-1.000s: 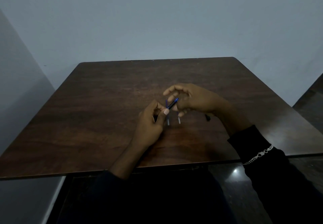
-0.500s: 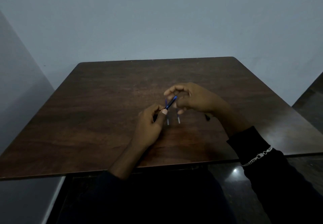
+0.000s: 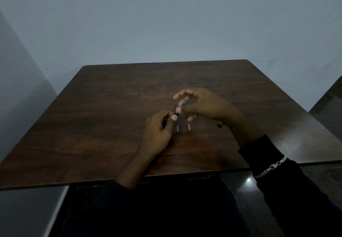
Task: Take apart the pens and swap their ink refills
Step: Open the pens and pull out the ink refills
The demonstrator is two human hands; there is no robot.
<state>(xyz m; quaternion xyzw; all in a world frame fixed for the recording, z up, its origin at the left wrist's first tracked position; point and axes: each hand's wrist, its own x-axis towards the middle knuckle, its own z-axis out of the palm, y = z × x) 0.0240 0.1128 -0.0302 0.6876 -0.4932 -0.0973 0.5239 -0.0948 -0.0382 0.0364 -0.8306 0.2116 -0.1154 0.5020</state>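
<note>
**penfan22:** Which way is the pen lying?

**gripnerd:** The blue pen [image 3: 185, 103] is up in the air over the middle of the table [image 3: 111, 116], on a slant. Its low end goes into the left hand [image 3: 157, 131], pinched between thumb and finger. The high end is pinched by the right hand [image 3: 205, 105], whose other fingers curl loosely above.

**penfan22:** And the refills?

**gripnerd:** Both lie flat just under the hands, side by side, pointing at the person. The left refill [image 3: 177, 128] is right beside the left thumb, and the right refill [image 3: 189, 126] is below the right hand's fingers. My guess is any pull or twist goes along that slant. There's also a dark bit [image 3: 219, 125] by the right wrist, but I can't tell what it is.
</note>
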